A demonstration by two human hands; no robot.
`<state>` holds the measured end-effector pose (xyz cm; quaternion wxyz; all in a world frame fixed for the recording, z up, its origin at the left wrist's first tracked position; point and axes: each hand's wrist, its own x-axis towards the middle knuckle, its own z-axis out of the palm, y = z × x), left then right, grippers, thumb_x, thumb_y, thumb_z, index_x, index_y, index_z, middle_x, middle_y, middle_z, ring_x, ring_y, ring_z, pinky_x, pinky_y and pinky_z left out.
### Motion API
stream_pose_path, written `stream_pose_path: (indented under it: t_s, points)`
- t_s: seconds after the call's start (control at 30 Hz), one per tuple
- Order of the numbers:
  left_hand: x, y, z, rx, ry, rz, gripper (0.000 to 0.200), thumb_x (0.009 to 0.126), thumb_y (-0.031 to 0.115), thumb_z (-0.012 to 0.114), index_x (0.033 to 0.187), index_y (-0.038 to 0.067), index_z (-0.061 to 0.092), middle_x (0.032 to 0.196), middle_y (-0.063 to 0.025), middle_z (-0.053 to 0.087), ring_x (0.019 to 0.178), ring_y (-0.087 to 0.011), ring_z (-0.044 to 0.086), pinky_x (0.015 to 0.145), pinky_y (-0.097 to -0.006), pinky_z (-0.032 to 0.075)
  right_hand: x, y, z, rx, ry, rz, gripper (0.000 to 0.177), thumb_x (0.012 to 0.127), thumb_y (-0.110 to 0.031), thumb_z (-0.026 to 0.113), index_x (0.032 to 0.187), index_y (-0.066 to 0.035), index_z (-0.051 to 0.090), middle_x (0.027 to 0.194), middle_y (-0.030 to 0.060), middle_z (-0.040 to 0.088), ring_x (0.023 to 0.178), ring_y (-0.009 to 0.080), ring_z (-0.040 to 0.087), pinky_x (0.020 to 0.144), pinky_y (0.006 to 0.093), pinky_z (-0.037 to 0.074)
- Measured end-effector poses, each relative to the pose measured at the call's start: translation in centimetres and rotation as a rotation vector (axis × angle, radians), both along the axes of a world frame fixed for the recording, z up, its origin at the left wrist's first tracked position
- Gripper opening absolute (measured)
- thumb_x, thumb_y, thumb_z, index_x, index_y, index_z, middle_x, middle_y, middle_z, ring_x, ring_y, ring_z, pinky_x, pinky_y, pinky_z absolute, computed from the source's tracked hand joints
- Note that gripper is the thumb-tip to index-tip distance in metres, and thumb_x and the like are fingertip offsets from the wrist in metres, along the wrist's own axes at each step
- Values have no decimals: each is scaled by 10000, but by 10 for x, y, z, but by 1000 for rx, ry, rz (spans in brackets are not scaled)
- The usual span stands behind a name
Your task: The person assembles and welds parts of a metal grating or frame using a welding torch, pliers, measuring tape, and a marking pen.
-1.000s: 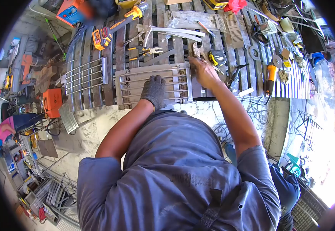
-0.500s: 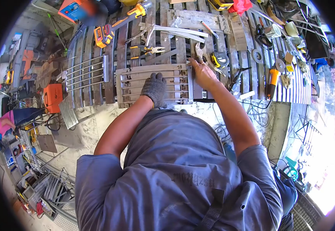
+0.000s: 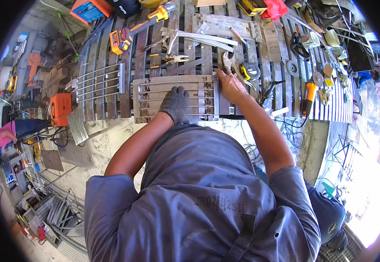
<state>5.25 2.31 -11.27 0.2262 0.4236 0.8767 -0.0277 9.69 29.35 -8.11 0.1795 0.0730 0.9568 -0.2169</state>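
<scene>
My left hand (image 3: 174, 105), in a dark grey knitted glove, lies over several thin metal rods (image 3: 194, 98) on a board jig (image 3: 148, 80), its fingers reaching across them. The rods run side by side and meet an upright flat metal bar (image 3: 216, 101) at the right end. Bare, my right hand (image 3: 232, 87) has its index finger and thumb at the top end of that bar, the other fingers curled. What lies under its palm is hidden. Adjustable pliers (image 3: 229, 61) and a yellow-black tape measure (image 3: 250, 71) sit just beyond my right hand.
A similar rod grille (image 3: 100, 83) lies left on the slatted bench (image 3: 126, 102). Pliers (image 3: 170, 58), metal strips (image 3: 205, 38), a yellow cordless tool (image 3: 140, 28) and an angle grinder (image 3: 310, 96) surround the work. Another person (image 3: 7, 135) bends at far left.
Both hands keep nearly the same places on the jig and bar. The view has shifted slightly.
</scene>
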Motion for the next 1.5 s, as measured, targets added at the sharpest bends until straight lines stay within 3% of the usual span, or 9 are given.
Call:
stream_pose_path:
  t_s: [0.33,0.53,0.77,1.17,1.27,1.33,1.37,1.47,1.5]
  points:
    - [14,-31,-31,405,-22,153,1019,626,534,973,1471,105,597,1404,-176,563,1339,-439,525,1140,-586,447,2,4,-28,82,91,55,790,920,98,544,1664,-156,467,1524,354,612,1356,498,655,1129,526,556]
    - [18,-27,-31,496,-65,185,992,657,521,939,1491,104,600,1428,-181,552,1364,-439,507,1184,-607,405,-13,13,-21,-141,181,-78,553,958,31,596,1494,-97,632,1359,264,739,1289,463,691,1109,524,561]
    - [14,-33,-21,605,-150,158,939,766,541,907,1489,26,601,1463,-214,559,1372,-476,511,1208,-599,393,-104,107,-25,246,438,-244,395,949,-164,745,1340,-107,757,1377,231,698,1288,441,673,1110,536,562]
    - [83,-67,33,854,-181,814,416,998,179,809,1360,26,673,1223,-213,718,1102,-339,727,1008,-452,578,-178,173,-68,276,150,-292,362,1056,-321,714,1316,-68,701,1321,279,758,1240,485,731,1046,601,579]
    - [105,-35,61,946,-406,1059,330,1079,213,737,1343,21,685,1140,-136,744,1031,-236,738,951,-396,586,-139,130,-18,-64,503,-221,337,998,-257,786,1199,-1,699,1026,233,818,919,431,802,836,528,622]
    - [115,-6,66,1137,-595,1104,356,1110,275,710,1362,27,679,1146,-98,747,1030,-203,732,933,-392,585,-76,59,67,-499,264,-196,170,991,-107,805,1064,6,700,915,146,809,837,259,812,744,405,626]
    - [119,5,67,1235,-692,1116,372,1125,306,697,1372,29,676,1148,-79,748,1029,-187,729,925,-390,585,-44,42,80,-1007,152,-102,80,1004,10,754,1063,9,700,940,109,795,801,210,776,705,367,610]
    - [119,22,75,1288,-1613,1100,412,1185,409,584,1220,27,735,1059,-44,740,959,-142,664,888,-341,549,19,17,104,-1181,-77,130,103,1067,-49,744,1128,15,693,1044,98,773,849,178,713,768,327,575]
    - [119,31,80,1215,-1459,1002,424,1194,418,561,1243,30,726,1041,-34,729,966,-140,660,876,-340,544,27,13,97,-1239,-15,259,152,1089,-117,752,1139,12,689,1076,102,763,837,147,679,766,292,553]
